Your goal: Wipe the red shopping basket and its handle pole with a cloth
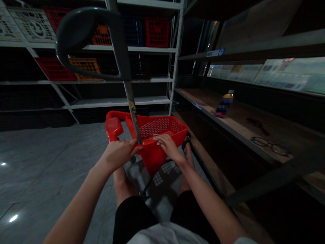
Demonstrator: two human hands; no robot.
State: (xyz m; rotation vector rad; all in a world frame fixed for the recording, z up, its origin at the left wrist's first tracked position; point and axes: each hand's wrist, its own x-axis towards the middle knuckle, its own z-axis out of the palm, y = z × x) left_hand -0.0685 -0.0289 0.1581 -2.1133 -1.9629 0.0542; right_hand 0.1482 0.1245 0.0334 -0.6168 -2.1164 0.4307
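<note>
A red wheeled shopping basket (157, 159) with slotted sides stands on the floor between my legs. From its near rim a metal pole (132, 110) rises, tilted, to a dark grey loop handle (122, 51) close to the camera. My left hand (120, 154) is closed on the near rim, left of the pole's foot, with the thumb reaching along the edge. Farther right, my right hand (168, 146) has its fingers curled over the same rim. Part of the basket's inside shows past my hands, and some fingertips are hidden.
On the right, a wooden shelf (200, 96) bears a bottle (223, 104), a dark red object (257, 125) and eyeglasses (270, 145). Behind stands a white metal rack (175, 64) with several plastic crates, among them a red crate (157, 33). Grey floor (56, 162) lies on the left.
</note>
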